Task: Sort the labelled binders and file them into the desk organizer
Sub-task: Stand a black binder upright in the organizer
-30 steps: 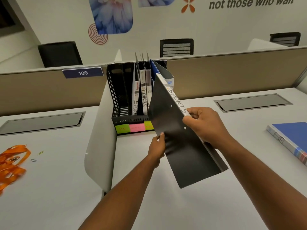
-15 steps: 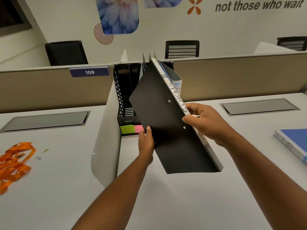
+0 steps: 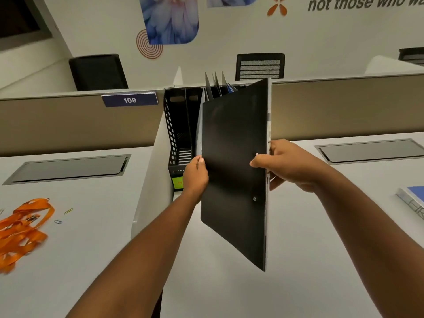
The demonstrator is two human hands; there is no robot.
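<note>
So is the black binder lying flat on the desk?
No, both hands, left and right, hold the black binder upright in the air before the organizer.

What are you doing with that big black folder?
A person is filing binders. Both hands hold the black binder upright in front of the black desk organizer: the left hand grips its left edge, the right hand its spine side. Other binders already stand in the organizer. A blue binder waits on the desk at the right.
</note>
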